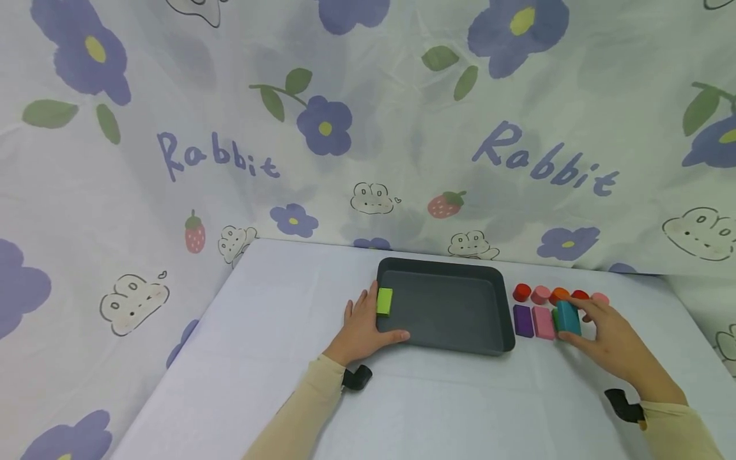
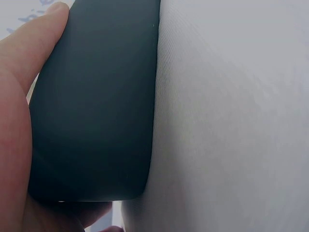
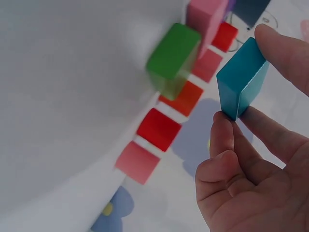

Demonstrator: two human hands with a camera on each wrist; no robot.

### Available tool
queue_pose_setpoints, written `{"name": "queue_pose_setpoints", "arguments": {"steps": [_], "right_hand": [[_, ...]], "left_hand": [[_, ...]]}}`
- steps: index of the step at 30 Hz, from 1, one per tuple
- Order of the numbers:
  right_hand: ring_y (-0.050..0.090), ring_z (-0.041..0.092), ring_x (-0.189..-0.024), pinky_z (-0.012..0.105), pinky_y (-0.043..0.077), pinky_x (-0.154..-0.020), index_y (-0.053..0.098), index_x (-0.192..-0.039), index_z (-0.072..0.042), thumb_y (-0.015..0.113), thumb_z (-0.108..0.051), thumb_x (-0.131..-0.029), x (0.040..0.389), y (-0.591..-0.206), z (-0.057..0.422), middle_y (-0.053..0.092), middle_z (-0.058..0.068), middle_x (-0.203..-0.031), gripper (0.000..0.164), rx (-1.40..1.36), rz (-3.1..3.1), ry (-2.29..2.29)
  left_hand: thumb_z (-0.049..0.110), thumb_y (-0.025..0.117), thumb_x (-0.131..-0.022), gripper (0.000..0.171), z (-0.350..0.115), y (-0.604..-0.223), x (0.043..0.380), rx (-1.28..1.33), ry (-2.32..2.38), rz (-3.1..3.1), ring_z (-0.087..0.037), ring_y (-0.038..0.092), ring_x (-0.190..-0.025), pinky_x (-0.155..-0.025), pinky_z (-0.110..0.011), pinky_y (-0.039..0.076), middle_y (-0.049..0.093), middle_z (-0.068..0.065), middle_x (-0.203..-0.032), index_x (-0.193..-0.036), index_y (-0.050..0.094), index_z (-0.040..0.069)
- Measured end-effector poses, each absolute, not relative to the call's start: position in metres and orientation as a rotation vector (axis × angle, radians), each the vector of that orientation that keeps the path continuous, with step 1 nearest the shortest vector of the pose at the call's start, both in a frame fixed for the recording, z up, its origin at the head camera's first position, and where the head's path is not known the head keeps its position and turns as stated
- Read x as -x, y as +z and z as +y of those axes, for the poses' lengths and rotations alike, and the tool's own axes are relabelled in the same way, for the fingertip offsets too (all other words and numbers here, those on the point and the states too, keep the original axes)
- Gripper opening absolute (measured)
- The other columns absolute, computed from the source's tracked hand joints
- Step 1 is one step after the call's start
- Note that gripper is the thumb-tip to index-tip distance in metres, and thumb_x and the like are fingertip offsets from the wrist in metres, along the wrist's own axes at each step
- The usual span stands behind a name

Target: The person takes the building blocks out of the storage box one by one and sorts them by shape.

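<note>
My right hand pinches a teal rectangular block between thumb and fingers, holding it above a green block. A pink block and a purple block stand beside the green one. My left hand rests against the near left corner of a dark grey tray. Its fingers lie fairly straight along the tray's left side, and the thumb stretches along the front rim. Inside the tray, at the left wall, lies a lime-green block.
Behind the blocks runs a row of short cylinders: a red one, a pink one, an orange one and others partly behind my right hand. A white cloth covers the table. A patterned curtain hangs behind.
</note>
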State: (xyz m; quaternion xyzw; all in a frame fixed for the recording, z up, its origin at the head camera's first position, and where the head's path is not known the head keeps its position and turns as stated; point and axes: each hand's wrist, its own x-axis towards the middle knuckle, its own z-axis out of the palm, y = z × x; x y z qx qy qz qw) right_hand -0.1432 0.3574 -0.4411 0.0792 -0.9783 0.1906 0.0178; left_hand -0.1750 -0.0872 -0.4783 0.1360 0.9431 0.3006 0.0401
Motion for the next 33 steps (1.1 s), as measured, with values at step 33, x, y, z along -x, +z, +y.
{"name": "queue_pose_setpoints", "arguments": {"steps": [33], "right_hand": [[0.046,0.046,-0.094,0.061,0.045,-0.076,0.034,-0.132,0.012,0.072,-0.033,-0.078,0.147,-0.451,0.385,0.04,0.036,-0.114,0.079,-0.164,-3.153,0.54]], "left_hand": [[0.083,0.052,-0.062,0.126,-0.088,-0.481,0.176,-0.409,0.926,2.888,-0.025,0.01,-0.141,-0.11,-0.052,0.0,0.013,-0.004,-0.154,-0.149,-0.004,0.012]]}}
